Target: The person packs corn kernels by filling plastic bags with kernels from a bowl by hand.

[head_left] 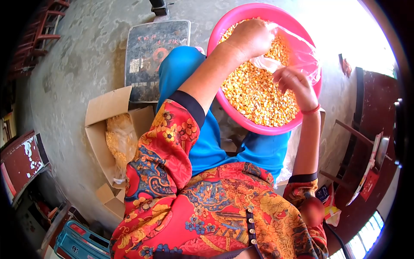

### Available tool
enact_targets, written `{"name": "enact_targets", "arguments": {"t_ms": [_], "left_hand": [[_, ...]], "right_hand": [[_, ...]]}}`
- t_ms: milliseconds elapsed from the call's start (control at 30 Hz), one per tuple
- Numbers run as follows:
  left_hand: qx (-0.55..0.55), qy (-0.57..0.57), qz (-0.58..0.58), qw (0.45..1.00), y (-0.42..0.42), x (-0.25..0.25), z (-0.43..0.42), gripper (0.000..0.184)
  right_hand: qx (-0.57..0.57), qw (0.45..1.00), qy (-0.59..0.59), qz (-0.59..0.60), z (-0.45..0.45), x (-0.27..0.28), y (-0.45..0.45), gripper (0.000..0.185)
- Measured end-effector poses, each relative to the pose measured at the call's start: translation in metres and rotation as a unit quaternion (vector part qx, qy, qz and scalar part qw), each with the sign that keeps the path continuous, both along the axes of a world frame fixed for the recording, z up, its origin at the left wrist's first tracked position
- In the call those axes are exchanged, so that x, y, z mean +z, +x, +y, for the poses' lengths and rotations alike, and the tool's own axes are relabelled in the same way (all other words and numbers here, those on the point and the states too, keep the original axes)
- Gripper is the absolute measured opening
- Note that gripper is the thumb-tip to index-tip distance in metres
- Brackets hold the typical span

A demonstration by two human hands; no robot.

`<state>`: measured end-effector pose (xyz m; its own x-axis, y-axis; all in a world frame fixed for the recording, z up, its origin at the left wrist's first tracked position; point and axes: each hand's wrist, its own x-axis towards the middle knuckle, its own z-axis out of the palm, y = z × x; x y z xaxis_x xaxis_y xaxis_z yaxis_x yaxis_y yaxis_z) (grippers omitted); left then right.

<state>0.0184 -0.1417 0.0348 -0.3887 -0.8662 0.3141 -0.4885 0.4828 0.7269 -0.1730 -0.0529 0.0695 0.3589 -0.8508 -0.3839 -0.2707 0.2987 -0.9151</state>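
Pinching the plastic bag [266, 64] at its ten o'clock with our left hand [253, 39], we have our right hand [298, 87] at six, its grip unclear.

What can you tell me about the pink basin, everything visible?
The pink basin is round and looks like plastic, with a rounded rim. It faces mouth up near the person's blue trousers, holding loose yellow-orange corn kernels; what supports it is hidden. A clear plastic bag, held by the left hand with the right hand beside it, overlaps its right side.
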Motion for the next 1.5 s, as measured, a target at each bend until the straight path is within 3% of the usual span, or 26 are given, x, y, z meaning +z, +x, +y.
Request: {"name": "enact_targets", "arguments": {"t_ms": [67,100,133,200,267,367,500,633,733,833,867,900,933,967,1067,1100,1200,1333,1500], "left_hand": [[0.002,0.004,0.0,1.0,-0.003,-0.003,-0.002,0.028],[0.009,-0.004,-0.018,1.0,-0.006,-0.006,-0.004,0.026],[0.016,-0.012,-0.036,0.999,-0.009,-0.009,-0.005,0.025],[0.019,-0.011,-0.034,0.999,-0.009,-0.008,-0.004,0.024],[0.023,-0.01,-0.033,0.999,-0.007,-0.006,-0.002,0.024],[0.003,0.014,-0.026,1.0,-0.003,-0.002,-0.001,0.023],[0.008,0.008,0.003,1.0,-0.003,-0.001,0.0,0.023],[0.012,-0.053,-0.022,0.998,-0.009,-0.016,-0.008,0.023],[0.015,-0.035,-0.003,0.999,-0.009,-0.012,-0.006,0.024],[0.006,0.001,-0.01,1.0,-0.002,-0.005,-0.001,0.024],[0.006,0.001,-0.01,1.0,-0.002,-0.003,0.0,0.024],[0.007,0.005,-0.003,1.0,-0.001,-0.001,0.001,0.025],[0.009,0.008,0.004,1.0,-0.001,-0.001,0.001,0.025],[0.009,0.008,0.004,1.0,-0.003,-0.001,0.0,0.025],[0.016,-0.014,-0.021,1.0,-0.008,-0.011,-0.005,0.025],[0.005,-0.025,-0.047,0.999,-0.009,-0.014,-0.008,0.025],[-0.002,-0.009,-0.048,0.999,-0.004,-0.005,-0.002,0.029],[-0.006,0.027,-0.017,0.999,-0.003,0.0,0.0,0.03],[-0.001,0.022,-0.008,1.0,-0.004,-0.002,0.0,0.031]], "right_hand": [[0.072,0.993,0.019,0.092,0.013,-0.015,0.007,0.019],[0.076,0.984,-0.043,0.158,0.018,-0.024,0.01,0.016],[0.08,0.958,-0.197,0.191,0.022,-0.049,0.006,0.018],[0.051,0.865,-0.355,0.351,0.028,-0.059,0.012,0.021],[0.032,0.854,-0.357,0.376,0.031,-0.068,0.019,0.02],[0.041,0.89,-0.296,0.343,0.039,-0.069,0.038,0.012],[0.093,0.894,-0.29,0.33,0.048,-0.066,0.063,0.014],[0.118,0.922,-0.243,0.278,0.052,-0.065,0.075,0.017],[0.124,0.94,-0.21,0.237,0.052,-0.064,0.075,0.019],[0.025,0.999,-0.039,0.018,0.051,-0.069,0.067,0.021],[0.025,0.999,-0.039,0.018,0.049,-0.066,0.06,0.021],[-0.046,0.987,0.101,-0.113,0.046,-0.059,0.052,0.02],[-0.115,0.935,0.237,-0.238,0.044,-0.055,0.047,0.02],[-0.143,0.917,0.234,-0.291,0.044,-0.058,0.046,0.021],[-0.217,0.915,0.228,-0.254,0.044,-0.05,0.046,0.024],[-0.154,0.93,0.208,-0.26,0.044,-0.056,0.037,0.024],[-0.131,0.928,0.251,-0.242,0.044,-0.061,0.025,0.022],[-0.169,0.91,0.24,-0.292,0.031,-0.038,0.022,0.02],[-0.253,0.907,0.082,-0.327,-0.018,-0.028,0.006,0.018]]}}
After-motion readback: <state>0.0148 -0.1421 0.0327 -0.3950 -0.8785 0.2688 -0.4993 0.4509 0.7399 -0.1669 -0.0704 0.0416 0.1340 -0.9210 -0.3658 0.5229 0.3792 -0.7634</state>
